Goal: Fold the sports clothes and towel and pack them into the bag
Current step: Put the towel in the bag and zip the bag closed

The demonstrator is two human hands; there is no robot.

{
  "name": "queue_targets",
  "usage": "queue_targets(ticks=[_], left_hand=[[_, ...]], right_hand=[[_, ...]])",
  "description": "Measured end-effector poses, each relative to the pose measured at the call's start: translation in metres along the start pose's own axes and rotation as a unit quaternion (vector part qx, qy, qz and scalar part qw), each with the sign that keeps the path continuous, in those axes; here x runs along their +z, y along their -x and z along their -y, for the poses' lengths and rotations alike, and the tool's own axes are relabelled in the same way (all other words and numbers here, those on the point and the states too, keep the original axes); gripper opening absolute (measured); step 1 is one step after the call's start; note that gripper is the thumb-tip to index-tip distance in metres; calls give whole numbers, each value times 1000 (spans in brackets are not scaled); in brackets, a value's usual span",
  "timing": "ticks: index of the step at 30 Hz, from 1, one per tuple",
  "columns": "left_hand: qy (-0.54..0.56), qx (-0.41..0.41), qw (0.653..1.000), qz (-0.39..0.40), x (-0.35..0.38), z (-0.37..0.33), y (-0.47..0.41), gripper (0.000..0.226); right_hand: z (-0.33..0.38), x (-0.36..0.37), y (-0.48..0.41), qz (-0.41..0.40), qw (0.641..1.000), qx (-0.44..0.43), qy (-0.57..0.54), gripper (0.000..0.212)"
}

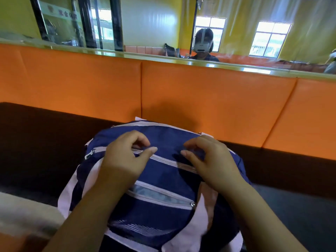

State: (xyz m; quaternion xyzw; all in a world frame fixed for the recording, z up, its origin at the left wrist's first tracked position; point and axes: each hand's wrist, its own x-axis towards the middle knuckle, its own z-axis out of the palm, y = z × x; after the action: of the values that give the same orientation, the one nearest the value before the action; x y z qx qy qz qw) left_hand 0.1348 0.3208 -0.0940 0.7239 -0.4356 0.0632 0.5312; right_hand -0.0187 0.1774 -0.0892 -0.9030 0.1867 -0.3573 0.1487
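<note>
Cloth, thin and limp, makes up the bag point(160, 171). I judge it light, soft and a little slick, so it will sag wherever it is lifted. It is best taken at a seam or beside a zip, with one side held taut while the other works.

Both grips seem set for that. The left grip point(125, 157) and right grip point(209, 159) have their fingers curled, each pinching the navy cloth along the upper zip point(163, 160) that runs between them. The zip's pull point(90, 154) sits just outward of the left grip. Nearer the wearer than both grips, a lower pocket point(160, 195) gapes slightly.

The bag is navy with pale pink panels and lies flat on the dark seat point(36, 142), under both grips. A pale shape point(21, 215) outward of the left forearm is too blurred to identify.
</note>
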Motion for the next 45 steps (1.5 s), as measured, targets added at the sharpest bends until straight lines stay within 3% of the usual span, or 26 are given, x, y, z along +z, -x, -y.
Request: queue_targets(ticks=[6, 10, 15, 22, 27, 35, 40, 45], left_hand=[[-50, 55, 994, 82, 26, -1, 46, 28], [-128, 105, 975, 151, 32, -9, 63, 3], [-157, 151, 951, 219, 40, -19, 77, 20], [-225, 185, 928, 232, 57, -18, 88, 31], [-221, 189, 920, 262, 56, -17, 85, 21], [-100, 211, 956, 178, 53, -3, 91, 10], [-71, 188, 976, 87, 53, -5, 97, 14], [-111, 164, 980, -13, 46, -7, 97, 11]], right_hand=[[-7, -6, 53, 8, 999, 15, 36, 17], [-11, -10, 75, 10, 996, 47, 74, 18], [-12, -12, 90, 50, 987, 91, 125, 27], [-17, -19, 107, 84, 987, 104, 85, 34], [-18, -18, 112, 83, 989, 110, 54, 34], [-13, -11, 115, 88, 989, 88, 77, 38], [-3, 0, 115, 143, 981, 70, 115, 68], [-1, 11, 111, 44, 980, 41, 192, 47]])
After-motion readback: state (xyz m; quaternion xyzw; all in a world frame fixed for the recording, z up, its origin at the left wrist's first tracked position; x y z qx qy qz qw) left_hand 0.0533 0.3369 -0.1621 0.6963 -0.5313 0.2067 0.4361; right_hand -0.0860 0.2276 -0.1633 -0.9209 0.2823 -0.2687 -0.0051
